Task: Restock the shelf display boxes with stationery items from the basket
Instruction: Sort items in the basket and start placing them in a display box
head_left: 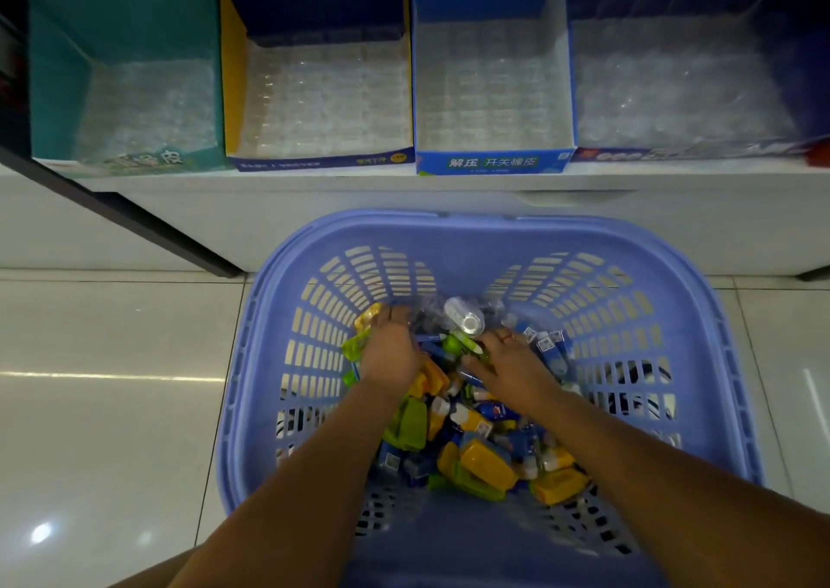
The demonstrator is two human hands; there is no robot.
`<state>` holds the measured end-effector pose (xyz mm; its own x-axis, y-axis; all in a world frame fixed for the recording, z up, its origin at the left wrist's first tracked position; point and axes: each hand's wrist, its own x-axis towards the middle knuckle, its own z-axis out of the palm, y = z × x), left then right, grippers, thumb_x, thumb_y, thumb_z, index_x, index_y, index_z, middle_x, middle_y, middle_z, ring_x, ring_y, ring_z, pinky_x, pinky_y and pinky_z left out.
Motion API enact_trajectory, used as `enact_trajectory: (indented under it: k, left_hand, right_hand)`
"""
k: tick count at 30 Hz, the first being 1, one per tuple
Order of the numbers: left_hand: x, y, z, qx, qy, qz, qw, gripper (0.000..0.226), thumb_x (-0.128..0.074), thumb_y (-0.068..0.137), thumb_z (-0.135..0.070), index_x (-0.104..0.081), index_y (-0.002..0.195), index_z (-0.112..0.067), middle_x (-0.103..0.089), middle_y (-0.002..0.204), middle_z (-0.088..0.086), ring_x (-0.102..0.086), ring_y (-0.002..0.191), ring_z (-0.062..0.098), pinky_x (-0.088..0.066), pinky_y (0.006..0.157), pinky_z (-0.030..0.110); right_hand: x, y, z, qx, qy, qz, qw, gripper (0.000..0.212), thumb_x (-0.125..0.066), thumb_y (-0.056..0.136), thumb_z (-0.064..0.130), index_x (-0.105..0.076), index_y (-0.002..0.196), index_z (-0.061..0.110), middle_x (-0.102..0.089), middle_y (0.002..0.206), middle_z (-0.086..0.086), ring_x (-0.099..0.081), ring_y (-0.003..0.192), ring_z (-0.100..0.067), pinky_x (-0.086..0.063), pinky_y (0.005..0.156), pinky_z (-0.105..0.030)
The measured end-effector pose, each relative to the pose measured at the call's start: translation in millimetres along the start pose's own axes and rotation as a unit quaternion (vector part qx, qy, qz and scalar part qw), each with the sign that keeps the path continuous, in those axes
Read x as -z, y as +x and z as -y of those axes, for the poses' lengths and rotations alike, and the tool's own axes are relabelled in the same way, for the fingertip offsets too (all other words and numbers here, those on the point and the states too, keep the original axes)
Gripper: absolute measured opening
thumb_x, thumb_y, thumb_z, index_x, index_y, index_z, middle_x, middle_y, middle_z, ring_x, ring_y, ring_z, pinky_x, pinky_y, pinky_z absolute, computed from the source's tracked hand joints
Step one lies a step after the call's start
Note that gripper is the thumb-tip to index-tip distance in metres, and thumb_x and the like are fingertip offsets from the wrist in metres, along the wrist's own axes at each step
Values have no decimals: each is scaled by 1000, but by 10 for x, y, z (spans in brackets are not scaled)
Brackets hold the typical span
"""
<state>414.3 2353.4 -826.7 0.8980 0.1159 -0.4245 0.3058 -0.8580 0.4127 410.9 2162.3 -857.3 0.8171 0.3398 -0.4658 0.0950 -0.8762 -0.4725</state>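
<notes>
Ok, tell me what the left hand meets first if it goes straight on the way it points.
Probably the clear-wrapped packs just ahead of the left hand, then the basket at its far slatted wall. Depth is unclear from above.

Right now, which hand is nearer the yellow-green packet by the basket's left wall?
Left. The left hand lies against the yellow-green packet; the right hand is across the pile, to its right.
</notes>
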Motion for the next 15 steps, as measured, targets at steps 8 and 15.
enact_trajectory:
  k: [8,15]
  left_hand:
    - [-31,327,358,-125,238,-29,963,50,-40,95,-48,-48,130,-13,-50,132,5,-36,128,23,-29,107,34]
    - [1,420,393,-141,235,-16,962,65,-49,87,-60,-41,132,-13,-50,129,7,-41,123,24,-35,100,35]
  right_hand:
    - [-161,274,300,-32,-54,-2,998,91,-32,77,82,-26,145,22,-47,138,-14,-40,128,-31,-33,105,-43]
    - [-90,598,515,-48,-64,103,991,49,-37,88,65,-61,111,29,-64,117,-5,-59,103,-26,-44,81,-36]
